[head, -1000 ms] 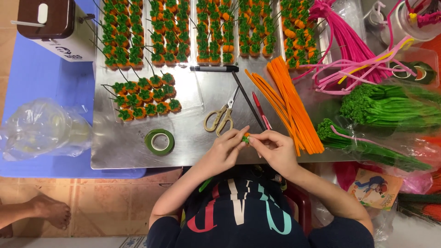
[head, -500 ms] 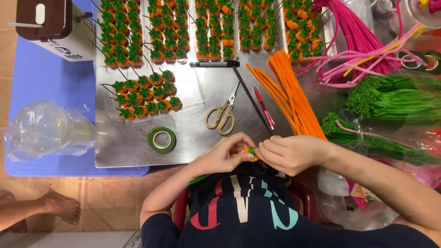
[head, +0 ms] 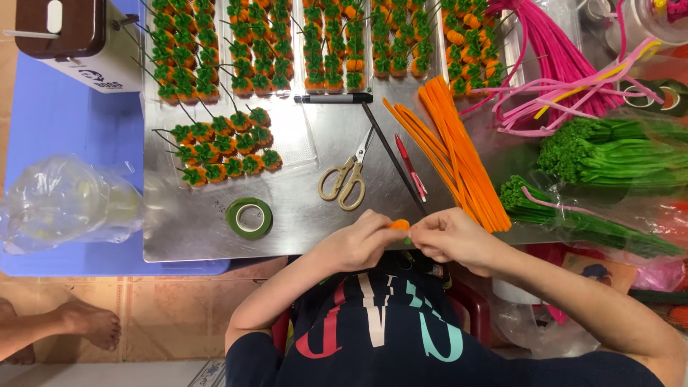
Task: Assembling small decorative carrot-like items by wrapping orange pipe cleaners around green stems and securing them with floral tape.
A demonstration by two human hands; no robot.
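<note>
Pinching a small orange piece [head: 399, 224] betw. left hand [head: 356, 244] & right hand [head: 453, 236], both closed narrow on it—keep fingertips tight, w/ turns snug, steady near tray edge [head: 215, 252].

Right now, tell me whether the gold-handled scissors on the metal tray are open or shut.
Shut: the gold-handled scissors lie flat on the metal tray, blades together in one line, handle loops side by side.

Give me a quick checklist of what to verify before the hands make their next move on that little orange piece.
1. Orange piece pinched between left hand and right hand: ok.
2. Scissors lying closed on the metal tray, apart from the hands: ok.
3. Green tape roll near the left hand: ok.
4. Orange pipe cleaners beside the right hand: ok.
5. Green stem attached to the piece: cannot tell.
</note>
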